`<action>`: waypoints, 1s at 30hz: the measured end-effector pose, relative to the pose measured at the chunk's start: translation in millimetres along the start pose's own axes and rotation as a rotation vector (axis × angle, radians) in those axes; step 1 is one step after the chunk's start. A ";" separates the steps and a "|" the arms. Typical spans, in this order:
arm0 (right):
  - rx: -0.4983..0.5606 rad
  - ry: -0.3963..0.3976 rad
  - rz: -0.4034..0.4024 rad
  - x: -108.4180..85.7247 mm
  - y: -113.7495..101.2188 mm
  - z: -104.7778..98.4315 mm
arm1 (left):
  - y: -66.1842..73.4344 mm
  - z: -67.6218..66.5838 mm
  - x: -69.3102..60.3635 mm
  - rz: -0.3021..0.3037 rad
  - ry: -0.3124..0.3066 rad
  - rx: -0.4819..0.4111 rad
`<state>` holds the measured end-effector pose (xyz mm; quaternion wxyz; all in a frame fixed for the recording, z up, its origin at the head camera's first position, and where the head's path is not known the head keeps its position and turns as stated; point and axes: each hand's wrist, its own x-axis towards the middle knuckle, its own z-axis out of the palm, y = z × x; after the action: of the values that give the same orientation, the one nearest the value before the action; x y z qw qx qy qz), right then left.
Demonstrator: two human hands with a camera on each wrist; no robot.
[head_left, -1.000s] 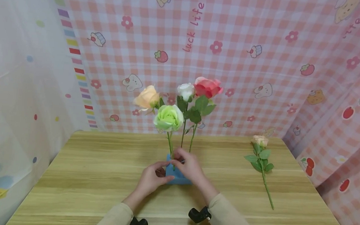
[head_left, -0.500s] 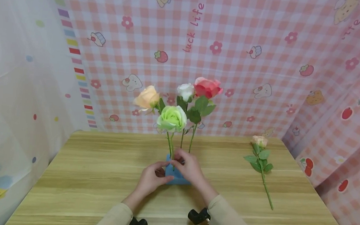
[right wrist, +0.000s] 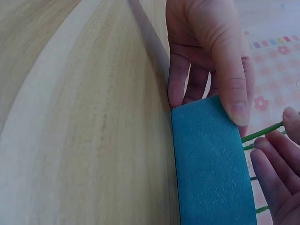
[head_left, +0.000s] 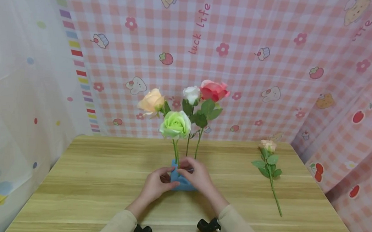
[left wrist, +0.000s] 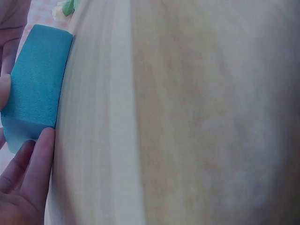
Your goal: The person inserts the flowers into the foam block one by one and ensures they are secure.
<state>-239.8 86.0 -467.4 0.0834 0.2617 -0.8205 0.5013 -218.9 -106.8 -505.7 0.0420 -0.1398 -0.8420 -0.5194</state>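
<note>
My left hand [head_left: 154, 185] grips the left end of a blue block [head_left: 185, 184], thumb on its front. My right hand [head_left: 199, 174] pinches the stem of a green artificial rose [head_left: 176, 125] just above the block; part of the stem is behind the fingers. Behind it stand a peach rose [head_left: 152, 101], a white rose [head_left: 192, 95] and a pink-red rose [head_left: 213, 91], their stems running down to the block. In the right wrist view, green stems [right wrist: 262, 131] stick out of the block beside the right fingers.
Another pale peach rose [head_left: 268, 146] with leaves lies on the right side of the wooden table [head_left: 99, 181]. A checked pink cloth [head_left: 255, 74] hangs behind the table. Black wrist devices [head_left: 207, 226] sit at the sleeves.
The green rose head swayed right, then came back left and sits slightly lower. My right hand has shifted slightly down and right. My left hand stays on the block.
</note>
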 end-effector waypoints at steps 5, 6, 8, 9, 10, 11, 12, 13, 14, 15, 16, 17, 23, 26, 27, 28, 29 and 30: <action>0.044 -0.002 0.054 -7.8 1.7 -8.2 | 0.2 0.7 -0.2 -0.008 0.003 -0.002; 0.058 -0.001 0.068 -9.8 2.2 -10.3 | 0.3 0.8 -0.2 -0.012 0.002 -0.002; 0.078 -0.003 0.098 -13.9 2.8 -15.5 | 0.5 1.0 -0.1 -0.017 0.001 -0.001; 0.089 -0.004 0.113 -16.1 2.5 -18.7 | 0.7 1.0 0.0 -0.016 0.001 0.001; 0.092 -0.007 0.124 -18.1 2.1 -21.9 | 0.8 1.0 0.1 -0.018 0.002 0.001; 0.090 -0.012 0.134 -20.2 0.5 -25.7 | 1.0 1.0 0.1 -0.019 0.003 0.001; 0.086 -0.021 0.134 -22.7 -2.9 -30.2 | 1.2 0.9 0.2 -0.019 0.003 0.002; 0.083 -0.031 0.134 -25.0 -4.9 -34.5 | 1.2 1.0 0.2 -0.018 0.004 0.003; 0.084 -0.041 0.132 -27.5 -6.2 -38.4 | 1.4 0.9 0.3 -0.020 0.005 0.005; 0.081 -0.052 0.129 -30.0 -7.1 -42.3 | 1.5 0.9 0.1 -0.020 0.005 0.007; 0.084 -0.062 0.123 -32.4 -6.2 -45.6 | 1.6 0.8 0.1 -0.022 0.006 0.007; 0.089 -0.073 0.118 -35.1 -4.2 -48.9 | 1.9 0.7 0.0 -0.020 0.005 0.009; 0.092 -0.114 0.105 -51.0 23.0 -65.7 | 2.0 0.4 -0.7 -0.013 0.002 0.009; 0.082 -0.126 0.104 -59.1 30.0 -76.5 | 1.4 0.5 -0.8 -0.014 -0.001 0.005; 0.081 -0.131 0.103 -62.0 31.9 -80.5 | 1.1 0.4 -0.7 -0.014 -0.002 0.006; 0.079 -0.136 0.106 -65.0 33.4 -84.3 | 1.0 0.4 -0.7 -0.014 -0.002 0.005; 0.078 -0.139 0.116 -67.8 34.6 -88.2 | 1.1 0.3 -0.7 -0.015 -0.003 0.004; 0.078 -0.139 0.126 -70.7 36.0 -92.0 | 1.1 0.2 -0.8 -0.015 -0.003 0.004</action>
<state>-209.8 203.1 -479.2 -0.0156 0.2468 -0.8190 0.5178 -217.8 -106.3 -505.1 0.0371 -0.1341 -0.8440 -0.5180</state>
